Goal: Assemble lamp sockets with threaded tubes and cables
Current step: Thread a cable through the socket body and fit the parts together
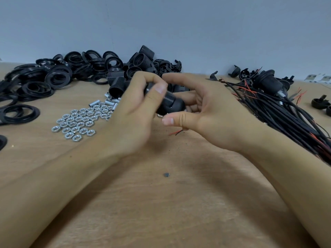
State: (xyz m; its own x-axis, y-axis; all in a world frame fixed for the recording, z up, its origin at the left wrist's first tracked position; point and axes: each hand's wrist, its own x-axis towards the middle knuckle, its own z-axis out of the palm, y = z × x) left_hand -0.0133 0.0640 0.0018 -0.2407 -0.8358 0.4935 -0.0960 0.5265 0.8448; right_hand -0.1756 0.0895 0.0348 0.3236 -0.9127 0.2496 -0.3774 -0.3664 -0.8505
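Centrally, ribbed black plastic socket (168, 102) — left hand (136, 111) grip clenched round it, right hand (202, 104) cupping loosely

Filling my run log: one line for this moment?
left hand: grips black socket | right hand: curled beside socket, hold unclear | nuts: loose on table

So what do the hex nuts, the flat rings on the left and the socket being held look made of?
Hex nuts: bright silvery metal, probably plated steel, with sharp glints. Flat rings: black moulded plastic by the look, semi-gloss, with soft highlights on the rims. Socket, gripped by the left hand: black plastic too, smooth and slightly shiny.
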